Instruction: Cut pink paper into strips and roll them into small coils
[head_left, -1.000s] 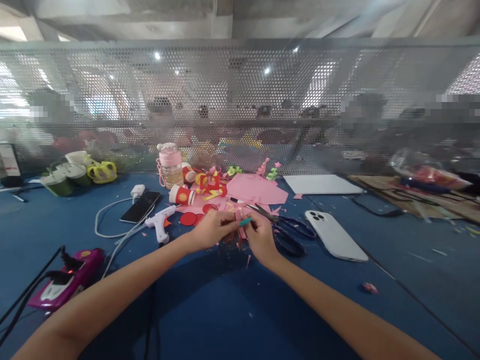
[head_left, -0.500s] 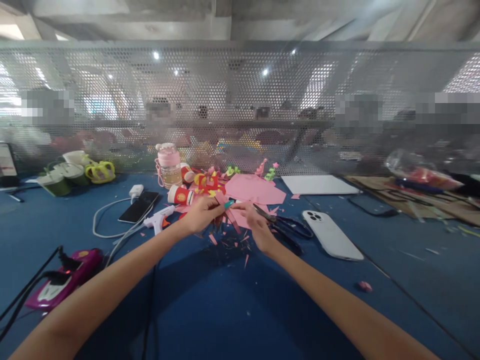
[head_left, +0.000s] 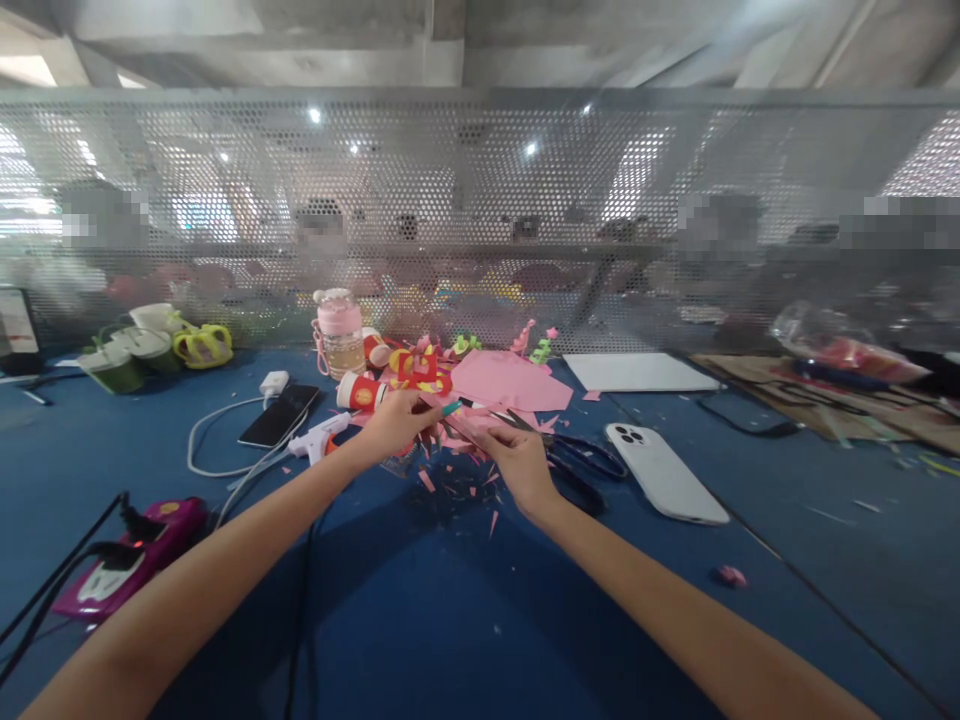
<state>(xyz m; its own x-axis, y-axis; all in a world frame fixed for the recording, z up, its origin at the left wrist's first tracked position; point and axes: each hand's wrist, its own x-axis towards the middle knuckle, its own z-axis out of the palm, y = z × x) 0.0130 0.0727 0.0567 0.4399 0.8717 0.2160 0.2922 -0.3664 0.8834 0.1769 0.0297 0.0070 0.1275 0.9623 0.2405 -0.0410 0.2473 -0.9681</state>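
Between my two hands a narrow strip of pink paper [head_left: 466,428] is held at a slant. My left hand [head_left: 399,420] pinches its upper left end, a teal nail showing at the fingertip. My right hand [head_left: 522,462] has its fingers pressed together on the lower right part. Behind them lies a large pink sheet [head_left: 514,380], with small pink scraps [head_left: 426,481] strewn below on the blue table [head_left: 450,620]. Scissors [head_left: 581,458] with dark handles rest just right of my right hand. A white glue gun [head_left: 319,438] lies left of my left hand.
A red and white paper cup [head_left: 360,391] and a pink-lidded bottle [head_left: 339,335] stand behind the glue gun. Further left are a black phone [head_left: 279,416] and a purple power strip [head_left: 131,560]. On the right lie a white phone [head_left: 666,473] and a white sheet [head_left: 641,372].
The pink strip has tilted flatter, and my right hand has shifted slightly right and turned, now gripping the strip's lower part. My left hand has moved a little left.
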